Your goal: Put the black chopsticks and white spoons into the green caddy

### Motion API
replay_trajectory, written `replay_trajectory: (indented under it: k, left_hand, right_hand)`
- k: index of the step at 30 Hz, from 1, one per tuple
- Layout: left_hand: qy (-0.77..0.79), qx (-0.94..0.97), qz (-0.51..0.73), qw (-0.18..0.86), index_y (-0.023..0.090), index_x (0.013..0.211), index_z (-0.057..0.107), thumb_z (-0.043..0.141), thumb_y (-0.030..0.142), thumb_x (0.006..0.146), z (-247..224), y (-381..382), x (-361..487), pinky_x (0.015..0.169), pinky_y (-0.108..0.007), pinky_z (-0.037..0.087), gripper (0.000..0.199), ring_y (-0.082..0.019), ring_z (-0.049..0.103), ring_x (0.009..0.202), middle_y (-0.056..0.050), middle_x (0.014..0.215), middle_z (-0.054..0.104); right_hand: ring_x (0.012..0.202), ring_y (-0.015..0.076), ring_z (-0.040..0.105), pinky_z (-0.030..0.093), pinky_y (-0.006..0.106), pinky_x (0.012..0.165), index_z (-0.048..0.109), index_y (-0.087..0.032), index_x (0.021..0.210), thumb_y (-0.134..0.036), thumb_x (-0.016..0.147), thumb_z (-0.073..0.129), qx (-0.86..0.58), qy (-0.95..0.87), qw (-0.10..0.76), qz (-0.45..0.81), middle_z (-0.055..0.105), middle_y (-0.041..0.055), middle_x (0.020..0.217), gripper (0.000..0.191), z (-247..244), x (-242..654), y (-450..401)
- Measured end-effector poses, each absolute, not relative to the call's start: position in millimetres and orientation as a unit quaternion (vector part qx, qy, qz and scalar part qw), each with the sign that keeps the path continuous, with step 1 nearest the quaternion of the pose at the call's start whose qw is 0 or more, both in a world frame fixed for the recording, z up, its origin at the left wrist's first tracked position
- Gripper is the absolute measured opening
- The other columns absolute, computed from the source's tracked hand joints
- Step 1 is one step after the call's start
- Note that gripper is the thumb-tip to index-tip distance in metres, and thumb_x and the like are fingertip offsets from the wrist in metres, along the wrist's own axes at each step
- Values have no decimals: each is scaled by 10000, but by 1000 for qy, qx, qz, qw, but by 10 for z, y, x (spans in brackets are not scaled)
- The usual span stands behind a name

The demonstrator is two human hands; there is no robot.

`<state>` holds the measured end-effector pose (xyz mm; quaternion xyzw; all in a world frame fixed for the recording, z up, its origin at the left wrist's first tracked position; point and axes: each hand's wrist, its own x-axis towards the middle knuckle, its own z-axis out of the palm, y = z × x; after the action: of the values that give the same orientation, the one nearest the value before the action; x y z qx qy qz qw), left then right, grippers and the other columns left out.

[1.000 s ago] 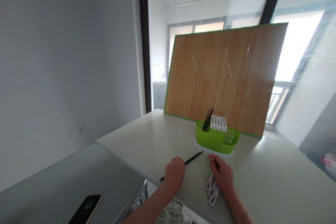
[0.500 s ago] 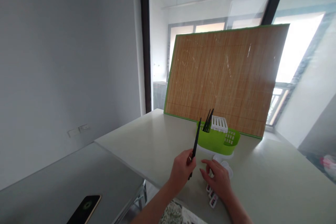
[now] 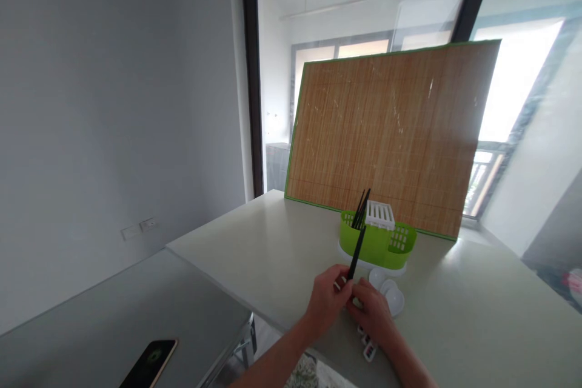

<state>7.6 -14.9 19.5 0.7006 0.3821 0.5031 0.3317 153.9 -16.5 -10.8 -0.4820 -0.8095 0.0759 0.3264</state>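
Black chopsticks (image 3: 357, 253) stand tilted up between my two hands; I cannot tell exactly how many. My left hand (image 3: 328, 298) is closed around them. The fingers of my right hand (image 3: 371, 310) are closed against their lower part, touching the left fingertips. Under and beside the right hand lie several white spoons; the bowl of one spoon (image 3: 394, 301) shows to its right, and patterned handle ends show below the wrist. Just beyond the hands stands a green utensil holder (image 3: 375, 245) with a white base and white slatted top. More black chopsticks (image 3: 361, 211) lean in its left compartment.
A large bamboo mat board (image 3: 386, 139) with green edging leans upright behind the holder. The white table (image 3: 254, 242) meets a lower grey table (image 3: 136, 303) on the left, where a phone (image 3: 149, 364) lies. Glass panes stand behind the board.
My left hand has moved right, lowering and tilting the chopsticks. My right hand has closed onto their lower part, uncovering more of the white spoon bowls.
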Motion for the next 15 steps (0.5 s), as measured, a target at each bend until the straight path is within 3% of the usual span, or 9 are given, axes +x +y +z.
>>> replay_trajectory:
  k: [7,15]
  left_hand:
    - [334,742,474,336,184,923,628,529,211,771,445,-61,65,527,-154,454,183,-93,535,657,5,798,597]
    - [331,754,427,374,154,869,649,555,277,778,465,16,-61,496,-163,467,180,-105,555,634,-2,746,597]
  right_hand:
    - [784,184,512,351,282,687,558,-201,709,-208,793,503,-451,-828,328,64,603,26,781,101,-132,1546,-127]
    - [768,192,502,321,304,694,556,-211,652,-228,772,555,-454,-834,309,54,591,-5,676,121,-104,1547,-140]
